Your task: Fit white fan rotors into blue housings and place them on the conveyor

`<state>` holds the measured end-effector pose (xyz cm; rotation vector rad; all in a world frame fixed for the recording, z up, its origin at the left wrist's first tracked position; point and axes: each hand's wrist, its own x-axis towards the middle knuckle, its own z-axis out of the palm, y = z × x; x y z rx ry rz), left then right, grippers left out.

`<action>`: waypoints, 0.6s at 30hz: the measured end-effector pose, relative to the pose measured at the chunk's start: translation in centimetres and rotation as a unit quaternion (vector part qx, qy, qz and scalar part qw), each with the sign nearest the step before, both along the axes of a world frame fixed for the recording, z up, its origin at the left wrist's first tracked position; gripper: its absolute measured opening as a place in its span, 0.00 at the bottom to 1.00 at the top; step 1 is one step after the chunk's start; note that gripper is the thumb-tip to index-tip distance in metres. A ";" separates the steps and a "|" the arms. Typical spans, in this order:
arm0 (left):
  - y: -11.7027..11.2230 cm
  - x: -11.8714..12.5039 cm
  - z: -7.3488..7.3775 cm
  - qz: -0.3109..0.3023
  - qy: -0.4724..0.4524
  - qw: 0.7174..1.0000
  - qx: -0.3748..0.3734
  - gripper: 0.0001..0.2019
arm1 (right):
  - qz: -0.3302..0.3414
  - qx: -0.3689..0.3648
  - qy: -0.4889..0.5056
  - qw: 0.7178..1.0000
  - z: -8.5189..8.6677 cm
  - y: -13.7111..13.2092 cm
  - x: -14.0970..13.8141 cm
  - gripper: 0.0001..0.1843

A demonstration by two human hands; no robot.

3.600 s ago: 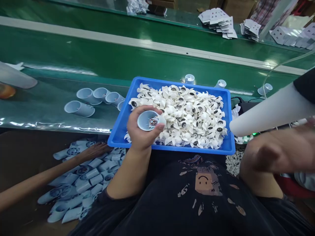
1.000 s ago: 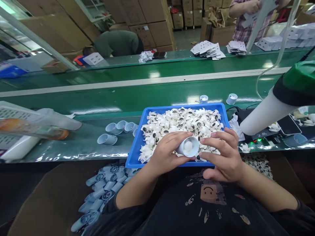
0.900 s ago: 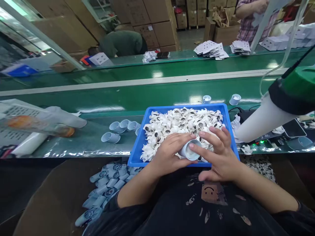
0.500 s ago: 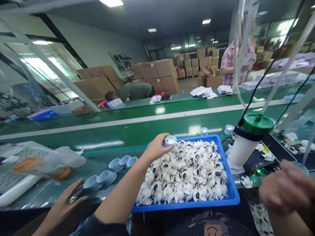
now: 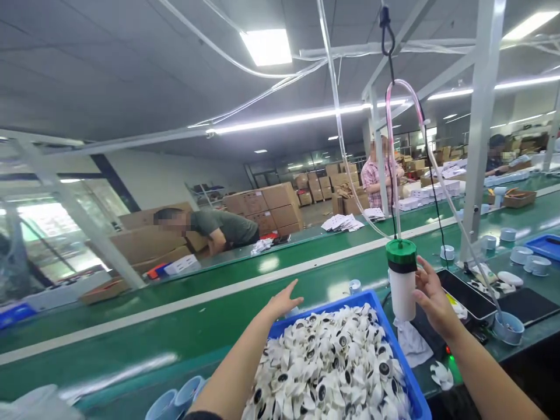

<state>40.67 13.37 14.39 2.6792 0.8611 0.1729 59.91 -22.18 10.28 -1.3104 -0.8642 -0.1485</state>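
Note:
My left hand is stretched out over the back left edge of a blue tray, fingers apart. Just under it, a pale blue cup is mostly hidden by the hand and the tray rim. White fan blades with dark hubs fill the tray. My right hand is open beside a white bottle with a green lid. Its fingers curve toward the bottle's right side; whether they touch it I cannot tell. Another pale blue cup stands behind the tray.
Clear tubes and a cable hang down to the bottle. Two blue cups stand at the lower left. A green conveyor runs across. At right are a blue cup and a dark tray. Several people work beyond.
My left hand has let go of the cup it held. My right hand has moved from the lower right to the bottle and opened. The view has tilted up and right; another person's hand has left view.

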 end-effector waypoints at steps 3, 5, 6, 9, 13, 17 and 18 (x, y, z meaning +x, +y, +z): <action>-0.7 -4.5 0.5 -0.010 -0.013 0.999 -0.033 0.33 | 0.028 0.003 0.027 0.999 0.5 0.2 -0.6 0.36; -1.0 -9.1 0.3 0.010 -0.066 0.997 -0.045 0.34 | 0.036 0.010 0.043 0.998 0.9 0.5 -1.1 0.35; -1.0 -11.5 -0.1 0.042 -0.115 0.991 -0.048 0.34 | 0.043 0.014 0.050 0.998 1.1 0.7 -1.4 0.34; -1.5 -18.6 -2.6 0.236 -0.327 0.915 -0.037 0.29 | 0.069 0.029 0.072 0.995 1.5 0.9 -2.2 0.26; -3.8 -24.3 -7.2 0.420 -0.422 0.803 -0.007 0.25 | 0.076 0.051 0.112 0.989 2.2 0.7 -2.9 0.24; -5.6 -25.2 -9.6 0.468 -0.392 0.792 -0.011 0.18 | 0.052 0.045 0.153 0.986 3.5 0.0 -3.2 0.24; -5.4 -25.1 -9.8 0.472 -0.384 0.793 -0.010 0.17 | 0.046 0.038 0.159 0.985 4.0 -0.1 -3.3 0.23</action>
